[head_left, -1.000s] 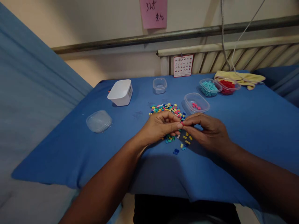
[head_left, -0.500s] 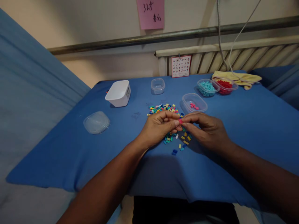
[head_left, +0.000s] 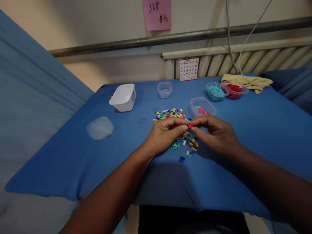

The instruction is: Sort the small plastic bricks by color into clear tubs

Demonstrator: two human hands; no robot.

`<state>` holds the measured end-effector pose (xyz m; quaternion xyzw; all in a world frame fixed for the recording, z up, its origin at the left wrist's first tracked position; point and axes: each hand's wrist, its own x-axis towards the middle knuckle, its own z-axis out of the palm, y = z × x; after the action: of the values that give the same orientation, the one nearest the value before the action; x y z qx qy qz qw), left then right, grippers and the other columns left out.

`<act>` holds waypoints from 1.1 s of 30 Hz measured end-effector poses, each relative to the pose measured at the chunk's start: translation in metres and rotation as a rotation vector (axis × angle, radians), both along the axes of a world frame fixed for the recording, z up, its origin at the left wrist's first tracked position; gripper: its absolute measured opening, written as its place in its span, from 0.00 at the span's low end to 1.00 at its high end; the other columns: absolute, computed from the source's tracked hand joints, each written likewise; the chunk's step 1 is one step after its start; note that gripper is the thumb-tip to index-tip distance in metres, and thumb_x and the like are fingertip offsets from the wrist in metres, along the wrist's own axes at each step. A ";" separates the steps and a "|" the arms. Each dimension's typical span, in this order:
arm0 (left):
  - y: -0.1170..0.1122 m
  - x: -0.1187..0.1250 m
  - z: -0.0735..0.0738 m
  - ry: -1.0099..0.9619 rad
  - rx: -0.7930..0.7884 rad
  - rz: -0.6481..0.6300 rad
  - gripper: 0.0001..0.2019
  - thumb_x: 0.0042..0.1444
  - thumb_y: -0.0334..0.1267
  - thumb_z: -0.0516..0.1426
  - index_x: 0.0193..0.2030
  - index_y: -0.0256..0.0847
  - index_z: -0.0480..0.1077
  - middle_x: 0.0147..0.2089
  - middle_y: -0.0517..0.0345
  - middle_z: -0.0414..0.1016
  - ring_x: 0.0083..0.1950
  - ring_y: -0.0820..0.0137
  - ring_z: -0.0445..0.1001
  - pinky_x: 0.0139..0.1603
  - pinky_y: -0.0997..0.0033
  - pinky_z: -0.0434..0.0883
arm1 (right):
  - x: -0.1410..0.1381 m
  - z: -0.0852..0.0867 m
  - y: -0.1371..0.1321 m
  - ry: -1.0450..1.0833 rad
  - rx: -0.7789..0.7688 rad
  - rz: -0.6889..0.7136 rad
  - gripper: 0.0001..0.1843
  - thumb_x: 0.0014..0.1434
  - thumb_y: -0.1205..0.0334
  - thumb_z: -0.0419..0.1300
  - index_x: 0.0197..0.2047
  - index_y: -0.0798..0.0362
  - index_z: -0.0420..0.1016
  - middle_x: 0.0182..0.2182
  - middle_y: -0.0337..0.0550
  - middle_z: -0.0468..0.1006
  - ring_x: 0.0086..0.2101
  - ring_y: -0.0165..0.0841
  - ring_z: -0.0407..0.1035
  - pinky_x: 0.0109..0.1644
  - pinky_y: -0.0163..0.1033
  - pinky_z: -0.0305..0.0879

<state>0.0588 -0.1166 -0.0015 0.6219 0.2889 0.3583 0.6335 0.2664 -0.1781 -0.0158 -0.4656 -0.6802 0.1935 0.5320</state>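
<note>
Between the fingertips of both hands is a small pink toy brick (head_left: 190,125). My left hand (head_left: 167,131) pinches its left side with thumb and fingers. On the other side, my right hand (head_left: 215,131) grips it between thumb and index finger. Beneath and behind the hands lies a pile of small mixed-colour bricks (head_left: 170,113), partly covered by my left hand. Loose yellow, blue and white bricks (head_left: 193,149) are scattered just in front. A clear plastic tub (head_left: 212,112) with several pink bricks (head_left: 202,110) stands right behind my right hand.
At the back right are a tub of light-blue bricks (head_left: 216,91), a tub of red bricks (head_left: 234,90) and a yellow cloth (head_left: 253,83). A small clear tub (head_left: 164,92), a white bin (head_left: 123,97) and stacked clear lids (head_left: 100,128) stand to the left on the blue-covered table (head_left: 60,156).
The pink brick has turned and shifted slightly to the right between my fingertips. My left fingers have drawn closer together; both hands stay almost in place.
</note>
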 end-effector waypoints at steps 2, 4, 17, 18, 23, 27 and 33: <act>-0.001 0.000 0.001 0.034 0.032 0.004 0.13 0.60 0.45 0.73 0.46 0.38 0.86 0.39 0.53 0.86 0.37 0.72 0.80 0.42 0.71 0.76 | -0.001 0.001 -0.001 -0.020 0.006 0.010 0.04 0.67 0.62 0.69 0.45 0.45 0.85 0.40 0.41 0.89 0.39 0.38 0.83 0.47 0.45 0.80; 0.000 -0.001 0.002 0.071 0.080 0.033 0.13 0.59 0.45 0.72 0.46 0.39 0.86 0.40 0.52 0.86 0.37 0.71 0.80 0.42 0.70 0.76 | 0.000 0.003 -0.001 -0.061 0.012 0.019 0.04 0.68 0.62 0.68 0.46 0.45 0.85 0.40 0.41 0.89 0.39 0.38 0.83 0.46 0.45 0.79; 0.066 -0.079 0.006 0.765 0.438 0.144 0.12 0.63 0.41 0.62 0.46 0.42 0.87 0.46 0.52 0.87 0.43 0.63 0.82 0.46 0.65 0.75 | 0.074 -0.008 0.040 -0.470 0.100 -0.326 0.12 0.72 0.57 0.62 0.53 0.46 0.86 0.45 0.53 0.87 0.40 0.49 0.81 0.46 0.55 0.76; 0.064 -0.078 0.006 0.798 0.480 0.108 0.12 0.63 0.39 0.62 0.47 0.43 0.87 0.47 0.52 0.87 0.43 0.63 0.82 0.47 0.66 0.75 | 0.073 -0.008 0.039 -0.466 0.109 -0.322 0.12 0.73 0.57 0.62 0.53 0.45 0.86 0.45 0.52 0.87 0.41 0.49 0.81 0.47 0.55 0.76; 0.053 -0.068 0.012 0.984 0.611 0.085 0.14 0.62 0.33 0.60 0.49 0.45 0.87 0.49 0.51 0.86 0.45 0.61 0.81 0.49 0.65 0.73 | 0.046 -0.010 0.029 -0.460 0.127 -0.161 0.13 0.73 0.60 0.60 0.52 0.45 0.87 0.46 0.49 0.88 0.46 0.49 0.81 0.53 0.54 0.77; 0.051 -0.066 0.014 1.055 0.632 0.092 0.14 0.64 0.34 0.59 0.48 0.44 0.86 0.45 0.50 0.86 0.41 0.60 0.79 0.44 0.64 0.70 | 0.021 -0.020 0.028 -0.551 0.010 0.075 0.12 0.74 0.63 0.60 0.52 0.47 0.87 0.46 0.49 0.89 0.45 0.45 0.82 0.52 0.50 0.76; 0.049 -0.066 0.015 0.866 0.485 0.155 0.08 0.61 0.36 0.61 0.45 0.41 0.81 0.35 0.54 0.81 0.34 0.65 0.74 0.35 0.68 0.66 | 0.016 -0.030 0.035 -0.707 -0.034 0.134 0.13 0.76 0.63 0.59 0.52 0.49 0.87 0.46 0.51 0.88 0.44 0.44 0.81 0.47 0.46 0.73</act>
<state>-0.0070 -0.0676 0.0130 0.8195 0.4791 0.1703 0.2642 0.2828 -0.1434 -0.0457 -0.4672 -0.8477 0.0662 0.2422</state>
